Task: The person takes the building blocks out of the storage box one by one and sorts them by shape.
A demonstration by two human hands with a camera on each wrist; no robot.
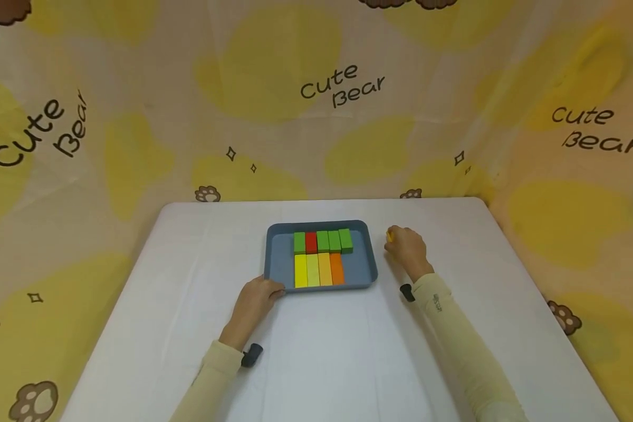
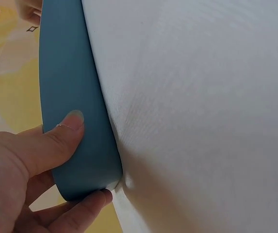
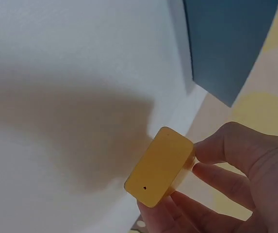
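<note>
A blue-grey tray (image 1: 281, 258) lies on the white table, holding two rows of blocks. The back row has several green blocks (image 1: 334, 241) and a red block (image 1: 310, 242); the front row has a yellow block (image 1: 300, 271), a pale yellow-green block (image 1: 313, 270), a light orange block (image 1: 324, 269) and an orange block (image 1: 337, 269). My left hand (image 1: 257, 298) grips the tray's near left corner, thumb on its outer wall (image 2: 73, 97). To the right of the tray, my right hand (image 1: 408, 249) pinches a yellow-orange block (image 3: 160, 167) between thumb and fingers.
The white tabletop (image 1: 327, 351) extends around the tray on all sides. Behind it and at both sides hangs a yellow patterned cloth (image 1: 274, 135) with printed words and paw marks. Dark wrist cameras (image 1: 251, 355) sit at both cuffs.
</note>
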